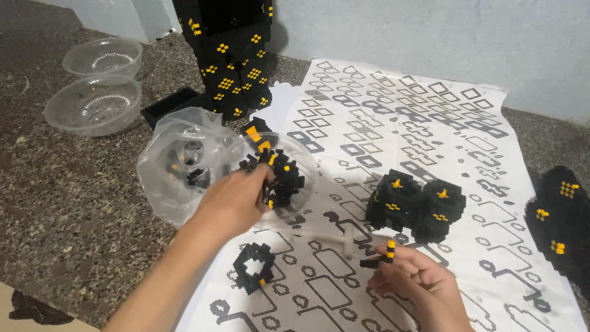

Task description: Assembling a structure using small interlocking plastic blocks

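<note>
On a large white instruction sheet lies a clear plastic bowl of black and yellow bricks; left hand reaches in, fingers closed on pieces. Right hand pinches a tiny black-yellow brick strip, likely light and brittle, best held by its ends.

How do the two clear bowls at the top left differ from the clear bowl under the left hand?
The two empty bowls sit untouched on the stone counter; the filled bowl rests on the printed sheet. The empty bowls hold nothing visible, while the filled bowl holds black and yellow bricks, with the left hand reaching in. All are clear plastic and round.
</note>
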